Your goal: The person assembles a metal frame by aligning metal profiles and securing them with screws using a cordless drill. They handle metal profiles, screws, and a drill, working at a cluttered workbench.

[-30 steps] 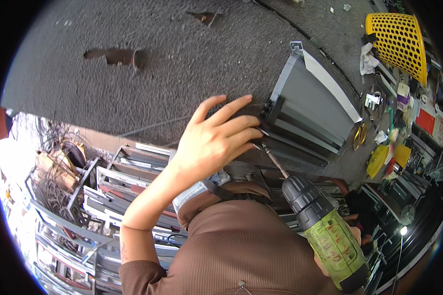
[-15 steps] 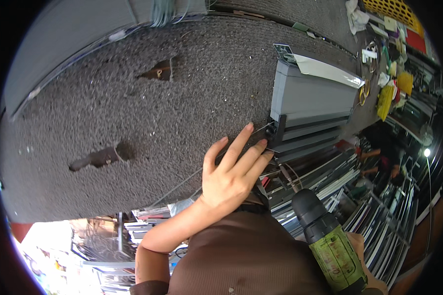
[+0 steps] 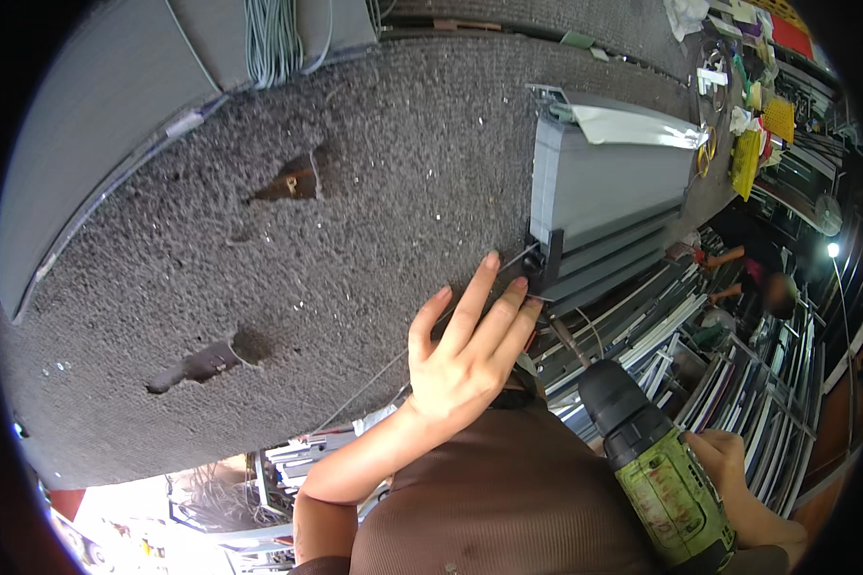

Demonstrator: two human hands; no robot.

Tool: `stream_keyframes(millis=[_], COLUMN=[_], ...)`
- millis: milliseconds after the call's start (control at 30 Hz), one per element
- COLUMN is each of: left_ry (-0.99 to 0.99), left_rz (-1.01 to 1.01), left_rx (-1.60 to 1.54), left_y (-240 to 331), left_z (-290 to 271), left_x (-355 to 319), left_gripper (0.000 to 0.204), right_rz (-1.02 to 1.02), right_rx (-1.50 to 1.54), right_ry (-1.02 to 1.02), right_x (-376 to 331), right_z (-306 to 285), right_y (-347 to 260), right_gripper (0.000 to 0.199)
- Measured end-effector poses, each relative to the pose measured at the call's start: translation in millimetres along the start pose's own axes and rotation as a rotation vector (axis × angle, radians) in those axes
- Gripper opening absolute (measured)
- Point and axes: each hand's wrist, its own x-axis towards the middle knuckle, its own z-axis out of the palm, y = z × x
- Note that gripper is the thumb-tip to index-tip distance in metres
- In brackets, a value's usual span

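My left hand (image 3: 465, 355) lies open at centre frame, fingers spread on the grey carpeted table (image 3: 355, 211), fingertips beside the black end bracket (image 3: 549, 261) of the grey aluminium profile (image 3: 604, 206) at upper right. My right hand (image 3: 729, 479), lower right, grips the green cordless drill (image 3: 657, 470). A yellow basket (image 3: 779, 118) sits at the far upper right; what it holds, I cannot tell.

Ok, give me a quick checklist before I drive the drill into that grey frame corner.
1. Left hand steadying the grey frame at its black corner piece: ok.
2. Right hand gripping the green drill: ok.
3. Drill bit seated on a screw: cannot tell.
4. Left fingertips away from the bit's path: not ok, they are at the corner.
5. Frame lying flat on the carpeted bench: ok.
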Motion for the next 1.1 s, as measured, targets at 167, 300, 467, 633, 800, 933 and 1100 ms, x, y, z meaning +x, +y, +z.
stream_keyframes(millis=[167, 300, 467, 633, 800, 933, 1100], left_ry=[0.025, 0.002, -0.038, -0.04, 0.01, 0.014, 0.047], left_rz=[0.023, 0.028, 0.044, 0.02, 0.049, 0.079, 0.042], left_rx=[0.038, 0.059, 0.065, 0.041, 0.046, 0.089, 0.139], left_y=[0, 2, 3, 7, 11, 15, 19], left_z=[3, 2, -3, -6, -7, -8, -7], left_x=[-1, 1, 6, 11, 20, 22, 18], left_gripper=[0.014, 0.014, 0.017, 0.026, 0.026, 0.029, 0.037], right_rz=[0.062, -0.025, -0.149, -0.076, -0.157, -0.033, -0.202], right_rx=[0.019, -0.121, -0.139, 0.097, 0.199, 0.367, 0.047], right_ry=[-0.009, 0.092, 0.106, 0.2, 0.573, 0.883, 1.388], right_x=[-1, 2, 14, 19, -29, -21, 93], right_z=[7, 8, -7, -12, -12, -30, -134], right_y=[14, 18, 19, 27, 56, 145, 287], right_gripper=[0.039, 0.041, 0.041, 0.048, 0.032, 0.047, 0.045])
